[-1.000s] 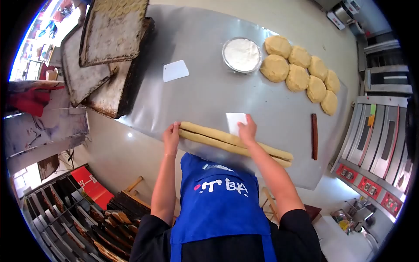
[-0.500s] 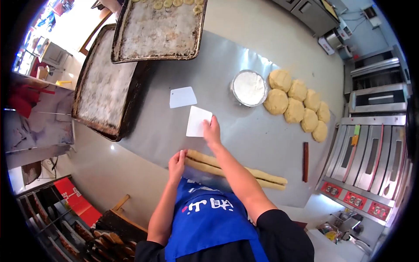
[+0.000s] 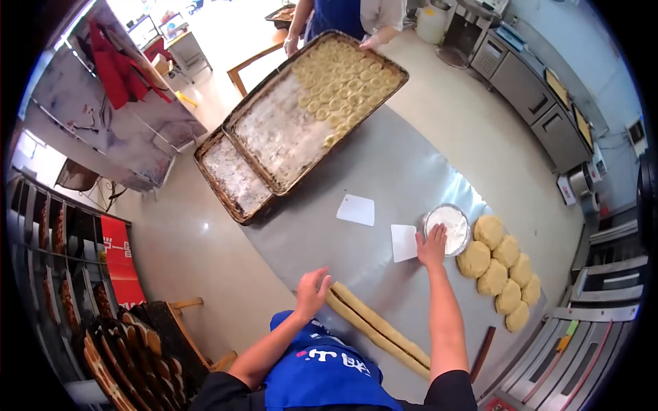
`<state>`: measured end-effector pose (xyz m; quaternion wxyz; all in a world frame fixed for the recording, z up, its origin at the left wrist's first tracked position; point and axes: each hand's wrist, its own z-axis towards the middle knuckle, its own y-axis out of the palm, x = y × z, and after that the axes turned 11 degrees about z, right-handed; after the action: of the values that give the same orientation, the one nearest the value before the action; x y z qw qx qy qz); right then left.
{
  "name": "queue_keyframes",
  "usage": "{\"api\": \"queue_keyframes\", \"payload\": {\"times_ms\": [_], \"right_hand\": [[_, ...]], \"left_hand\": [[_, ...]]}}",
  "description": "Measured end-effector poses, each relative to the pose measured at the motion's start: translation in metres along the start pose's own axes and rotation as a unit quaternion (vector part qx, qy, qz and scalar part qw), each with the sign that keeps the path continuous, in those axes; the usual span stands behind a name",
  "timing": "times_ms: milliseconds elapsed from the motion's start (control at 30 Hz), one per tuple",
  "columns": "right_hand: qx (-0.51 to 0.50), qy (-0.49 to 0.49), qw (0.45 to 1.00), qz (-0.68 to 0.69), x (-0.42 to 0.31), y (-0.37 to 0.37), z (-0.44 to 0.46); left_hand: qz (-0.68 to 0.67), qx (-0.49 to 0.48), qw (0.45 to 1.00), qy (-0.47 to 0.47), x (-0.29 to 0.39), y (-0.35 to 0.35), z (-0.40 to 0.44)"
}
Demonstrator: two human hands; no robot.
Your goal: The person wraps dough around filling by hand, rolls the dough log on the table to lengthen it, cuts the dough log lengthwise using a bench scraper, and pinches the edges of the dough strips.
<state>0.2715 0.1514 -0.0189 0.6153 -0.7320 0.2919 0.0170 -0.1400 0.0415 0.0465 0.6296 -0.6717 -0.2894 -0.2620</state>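
My right hand reaches over the rim of a bowl of white flour, fingers stretched out at the powder. A white dough scraper lies on the metal table just left of that hand. Another white scraper lies farther left and back. My left hand hovers at the near end of two long dough strips, its fingers loosely bent and holding nothing. The strips run side by side with a dark line between them.
Several round dough pieces sit right of the bowl, with a dark rolling stick nearer me. Across the table, another person holds a baking tray bearing several small dough rounds. It overlaps a second tray.
My right hand has let go of the scraper and moved right to the flour bowl. My left hand has come off the strips' end. The view has turned, showing the other person.
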Motion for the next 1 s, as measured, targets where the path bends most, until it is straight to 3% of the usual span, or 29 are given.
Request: {"api": "queue_keyframes", "payload": {"times_ms": [67, 133, 167, 200, 233, 267, 300, 367, 400, 500, 533, 567, 600, 633, 667, 733, 800, 833, 867, 900, 967, 1000], "right_hand": [[0.027, -0.018, 0.998, 0.057, 0.014, 0.002, 0.004], [0.056, -0.037, 0.992, 0.108, 0.014, -0.011, -0.011], [0.108, -0.06, 0.969, 0.214, 0.01, -0.024, -0.027], [0.155, -0.084, 0.932, 0.317, 0.005, -0.035, -0.047], [0.16, -0.085, 0.9, 0.397, 0.001, -0.039, -0.069], [0.16, -0.091, 0.901, 0.393, -0.002, -0.035, -0.098], [0.135, -0.123, 0.877, 0.445, -0.007, -0.029, -0.129], [0.116, -0.153, 0.849, 0.492, -0.018, -0.023, -0.164], [0.11, -0.146, 0.858, 0.48, -0.023, -0.019, -0.179], [0.091, -0.118, 0.877, 0.458, -0.044, 0.001, -0.215], [0.09, -0.11, 0.88, 0.453, -0.039, 0.004, -0.221], [0.089, -0.102, 0.884, 0.448, -0.033, 0.008, -0.227], [0.15, -0.01, 0.826, 0.543, -0.007, 0.012, -0.223], [0.209, 0.08, 0.747, 0.626, 0.022, 0.017, -0.222], [0.215, 0.081, 0.745, 0.626, 0.058, 0.023, -0.223], [0.196, 0.207, 0.722, 0.631, 0.137, 0.033, -0.242], [0.226, 0.153, 0.774, 0.572, 0.186, 0.049, -0.281], [0.128, 0.205, 0.872, 0.426, 0.144, -0.02, -0.313], [0.236, 0.132, 0.912, 0.308, 0.186, 0.009, -0.328], [0.241, 0.098, 0.948, 0.186, 0.197, 0.005, -0.353], [0.19, 0.1, 0.968, 0.129, 0.238, 0.013, -0.393], [0.169, 0.074, 0.978, 0.097, 0.265, 0.031, -0.415]], "left_hand": [[0.021, 0.004, 0.999, 0.034, 0.011, 0.002, -0.002], [-0.055, -0.066, 0.993, 0.077, 0.012, 0.023, -0.002], [-0.059, -0.059, 0.993, 0.079, 0.014, 0.037, 0.003], [-0.153, -0.112, 0.98, 0.055, 0.018, 0.055, 0.009], [-0.246, -0.165, 0.955, 0.029, 0.025, 0.07, 0.01], [-0.334, -0.216, 0.913, -0.088, 0.054, 0.072, 0.014], [-0.338, -0.215, 0.912, -0.086, 0.065, 0.095, 0.02], [-0.527, -0.277, 0.762, -0.255, 0.08, 0.15, 0.036], [-0.526, -0.284, 0.76, -0.254, 0.1, 0.168, 0.033], [-0.54, -0.396, 0.665, -0.33, 0.141, 0.205, 0.02], [-0.535, -0.403, 0.665, -0.332, 0.151, 0.206, 0.01], [-0.535, -0.463, 0.651, -0.273, 0.165, 0.208, -0.007], [-0.534, -0.52, 0.631, -0.214, 0.178, 0.204, -0.026], [-0.532, -0.526, 0.627, -0.216, 0.188, 0.195, -0.046], [-0.515, -0.57, 0.617, -0.169, 0.199, 0.184, -0.062], [-0.484, -0.628, 0.603, -0.083, 0.206, 0.181, -0.086], [-0.496, -0.686, 0.527, -0.077, 0.179, 0.232, -0.109], [-0.391, -0.673, 0.628, -0.016, 0.177, 0.24, -0.115], [-0.274, -0.64, 0.717, 0.034, 0.173, 0.244, -0.122], [-0.172, -0.528, 0.813, 0.173, 0.161, 0.258, -0.136], [-0.012, -0.438, 0.836, 0.332, 0.155, 0.258, -0.157], [-0.01, -0.431, 0.842, 0.324, 0.149, 0.263, -0.175]]}}
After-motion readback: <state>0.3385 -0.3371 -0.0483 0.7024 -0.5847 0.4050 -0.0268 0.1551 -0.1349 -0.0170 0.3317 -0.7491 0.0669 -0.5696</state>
